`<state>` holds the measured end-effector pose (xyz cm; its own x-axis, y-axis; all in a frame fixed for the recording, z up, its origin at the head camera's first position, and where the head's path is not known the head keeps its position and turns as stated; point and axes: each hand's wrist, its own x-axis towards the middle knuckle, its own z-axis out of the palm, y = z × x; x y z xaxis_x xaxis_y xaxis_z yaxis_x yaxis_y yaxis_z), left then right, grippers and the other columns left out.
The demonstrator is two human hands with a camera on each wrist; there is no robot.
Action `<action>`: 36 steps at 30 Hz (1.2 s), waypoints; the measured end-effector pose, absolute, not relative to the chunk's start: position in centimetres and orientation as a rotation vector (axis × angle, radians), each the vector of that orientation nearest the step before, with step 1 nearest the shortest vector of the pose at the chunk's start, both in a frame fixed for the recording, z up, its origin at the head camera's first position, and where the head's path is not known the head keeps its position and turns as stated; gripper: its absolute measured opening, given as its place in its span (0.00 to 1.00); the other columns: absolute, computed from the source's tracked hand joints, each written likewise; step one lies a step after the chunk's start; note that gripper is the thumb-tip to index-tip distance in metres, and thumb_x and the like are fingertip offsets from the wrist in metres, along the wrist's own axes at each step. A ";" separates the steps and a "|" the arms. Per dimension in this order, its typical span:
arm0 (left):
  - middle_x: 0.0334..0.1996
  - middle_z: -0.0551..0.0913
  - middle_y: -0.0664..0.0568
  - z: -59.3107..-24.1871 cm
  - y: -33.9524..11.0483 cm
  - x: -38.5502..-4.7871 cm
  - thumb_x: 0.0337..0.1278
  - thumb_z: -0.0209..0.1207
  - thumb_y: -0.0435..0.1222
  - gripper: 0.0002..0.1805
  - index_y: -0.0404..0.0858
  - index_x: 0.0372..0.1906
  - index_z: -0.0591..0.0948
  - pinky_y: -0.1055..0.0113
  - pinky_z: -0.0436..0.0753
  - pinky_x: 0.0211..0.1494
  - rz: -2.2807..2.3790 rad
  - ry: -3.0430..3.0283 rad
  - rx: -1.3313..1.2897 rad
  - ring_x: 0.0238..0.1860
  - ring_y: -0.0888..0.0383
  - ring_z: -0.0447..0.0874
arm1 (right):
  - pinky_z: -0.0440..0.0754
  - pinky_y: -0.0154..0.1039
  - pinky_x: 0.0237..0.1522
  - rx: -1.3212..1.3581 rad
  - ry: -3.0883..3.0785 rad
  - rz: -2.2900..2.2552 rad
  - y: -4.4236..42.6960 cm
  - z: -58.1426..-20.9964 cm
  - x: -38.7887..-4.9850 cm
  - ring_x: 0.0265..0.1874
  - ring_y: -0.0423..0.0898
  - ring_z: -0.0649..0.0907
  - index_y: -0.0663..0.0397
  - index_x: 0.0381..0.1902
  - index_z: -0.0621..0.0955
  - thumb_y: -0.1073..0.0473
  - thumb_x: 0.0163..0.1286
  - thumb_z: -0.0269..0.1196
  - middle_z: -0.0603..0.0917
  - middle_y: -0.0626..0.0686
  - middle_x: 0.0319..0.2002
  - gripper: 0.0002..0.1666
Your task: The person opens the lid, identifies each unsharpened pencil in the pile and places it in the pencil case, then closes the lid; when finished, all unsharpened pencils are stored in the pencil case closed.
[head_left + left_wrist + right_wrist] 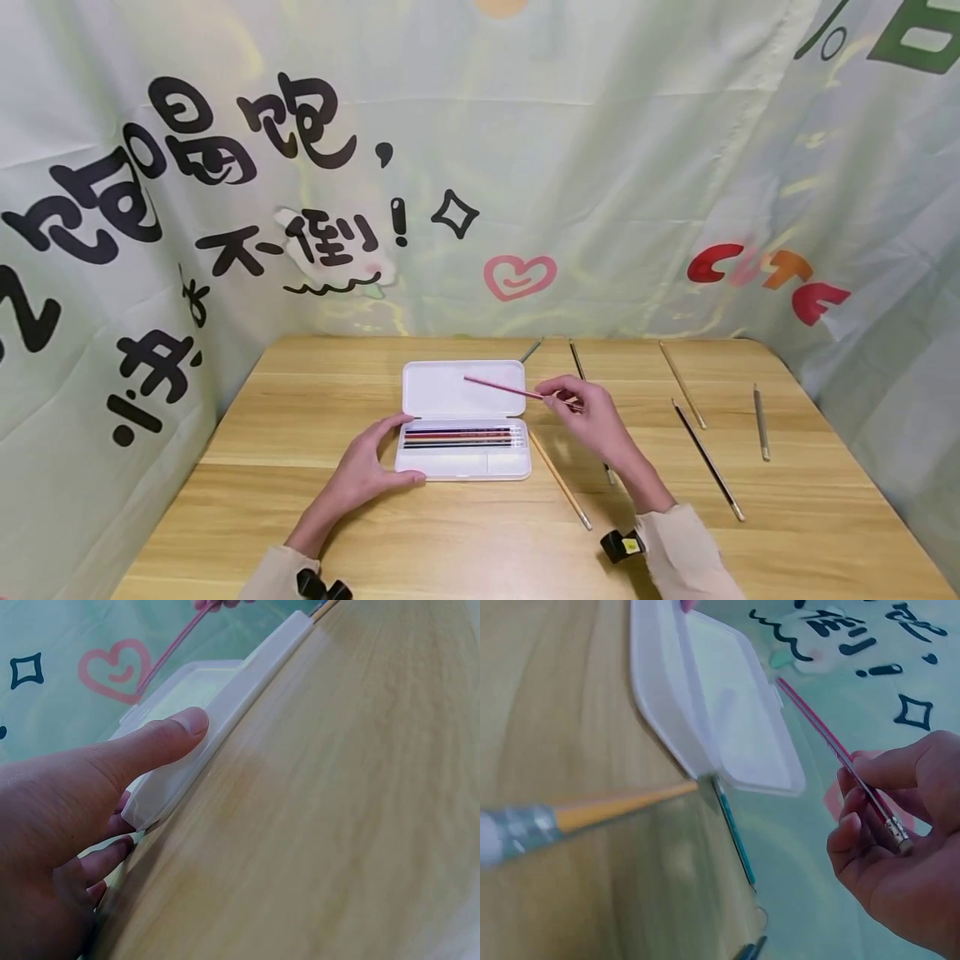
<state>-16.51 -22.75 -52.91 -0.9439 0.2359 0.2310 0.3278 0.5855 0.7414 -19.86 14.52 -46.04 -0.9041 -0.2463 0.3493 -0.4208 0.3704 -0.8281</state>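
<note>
A white pencil case [442,467] lies open on the table, its lid [457,390] folded back toward the cloth. Several pencils [457,437] lie side by side in the case's upper part. At the case's left end, my left hand [363,467] grips it, thumb on the front wall and fingers round the back corner. Above the right side of the lid, my right hand [592,417] pinches a dark pink pencil [498,386] near its eraser end. That pencil points left over the lid, and in the right wrist view its metal ferrule [892,825] shows by the palm.
A yellow pencil [558,479] lies just right of the case. Farther right are a black pencil [707,458], a tan pencil [681,383] and a grey pencil [761,423]. A dark pencil [577,358] runs beneath my right hand; a green pencil [532,349] lies behind the lid.
</note>
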 end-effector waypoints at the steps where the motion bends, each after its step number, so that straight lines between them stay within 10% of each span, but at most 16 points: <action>1: 0.67 0.77 0.46 -52.9 -22.8 -16.5 0.30 0.83 0.57 0.52 0.47 0.68 0.76 0.37 0.68 0.71 -1.300 -2.704 -0.478 0.69 0.41 0.72 | 0.84 0.35 0.35 0.618 -2.453 1.561 14.2 -46.2 -19.8 0.35 0.54 0.86 0.60 0.46 0.87 0.70 0.72 0.64 0.89 0.55 0.42 0.08; 10: 0.68 0.77 0.46 -53.3 -22.9 -16.6 0.29 0.83 0.57 0.53 0.48 0.68 0.76 0.36 0.67 0.71 -1.312 -2.708 -0.471 0.69 0.40 0.72 | 0.82 0.33 0.30 0.769 -2.536 1.438 10.8 -47.2 -19.7 0.30 0.41 0.79 0.59 0.42 0.88 0.72 0.69 0.66 0.88 0.51 0.40 0.07; 36: 0.67 0.77 0.46 -53.2 -22.9 -16.6 0.29 0.83 0.58 0.53 0.48 0.68 0.76 0.38 0.69 0.70 -1.286 -2.707 -0.473 0.68 0.41 0.73 | 0.82 0.35 0.33 0.978 -2.534 1.293 7.8 -48.3 -20.5 0.32 0.43 0.80 0.61 0.39 0.87 0.76 0.66 0.63 0.86 0.54 0.38 0.11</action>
